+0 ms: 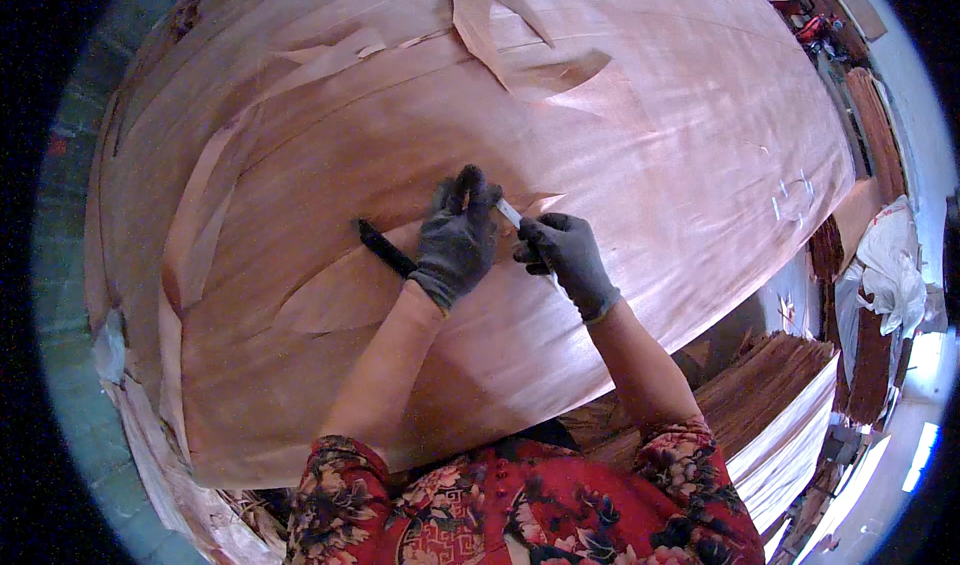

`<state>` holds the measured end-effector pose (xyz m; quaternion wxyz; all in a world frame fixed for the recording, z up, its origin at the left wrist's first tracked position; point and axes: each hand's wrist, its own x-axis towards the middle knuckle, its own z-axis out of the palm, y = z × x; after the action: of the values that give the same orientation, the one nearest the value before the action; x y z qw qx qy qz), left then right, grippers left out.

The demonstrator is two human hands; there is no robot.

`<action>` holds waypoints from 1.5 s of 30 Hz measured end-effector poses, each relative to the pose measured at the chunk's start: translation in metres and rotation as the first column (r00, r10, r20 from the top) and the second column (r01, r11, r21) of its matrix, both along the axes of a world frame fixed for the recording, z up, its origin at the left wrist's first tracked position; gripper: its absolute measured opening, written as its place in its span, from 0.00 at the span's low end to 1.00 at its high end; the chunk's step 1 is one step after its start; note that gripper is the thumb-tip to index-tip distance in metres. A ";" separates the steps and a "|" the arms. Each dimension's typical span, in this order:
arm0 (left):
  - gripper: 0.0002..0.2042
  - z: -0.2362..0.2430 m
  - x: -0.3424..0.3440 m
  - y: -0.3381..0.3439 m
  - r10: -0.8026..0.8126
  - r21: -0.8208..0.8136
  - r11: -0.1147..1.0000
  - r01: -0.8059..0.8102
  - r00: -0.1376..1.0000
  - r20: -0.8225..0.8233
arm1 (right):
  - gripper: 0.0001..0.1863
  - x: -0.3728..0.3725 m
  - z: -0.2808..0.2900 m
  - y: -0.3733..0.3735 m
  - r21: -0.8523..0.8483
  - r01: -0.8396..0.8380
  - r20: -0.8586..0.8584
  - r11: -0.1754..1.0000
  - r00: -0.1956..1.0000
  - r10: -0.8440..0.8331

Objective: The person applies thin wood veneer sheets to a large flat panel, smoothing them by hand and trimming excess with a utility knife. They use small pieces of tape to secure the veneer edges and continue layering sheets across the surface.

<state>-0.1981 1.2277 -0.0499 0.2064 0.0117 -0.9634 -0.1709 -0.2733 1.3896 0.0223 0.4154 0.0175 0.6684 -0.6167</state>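
Right hand (572, 263) holds white strip (509, 214) inside sheet edge (733, 291).

No lettering legible; no numbers either.

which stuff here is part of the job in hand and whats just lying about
Apparently in use:
right hand, holding a white strip
left hand, at the strip's upper end
large brown sheet beneath both

Apparently lying about:
white plastic bag
stacked brown sheets
black stick-like thing beside the left hand, use unclear
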 end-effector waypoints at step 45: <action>0.26 0.075 0.172 0.028 -0.192 0.988 0.102 -0.114 0.972 0.132 | 0.08 0.147 0.030 0.023 -0.172 -0.278 -0.027 0.945 0.960 0.278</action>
<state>-0.0256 1.2557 0.0250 0.0289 0.1410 -0.6160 -0.7745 -0.1261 1.4129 0.0518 0.4974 -0.1138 0.6082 -0.6080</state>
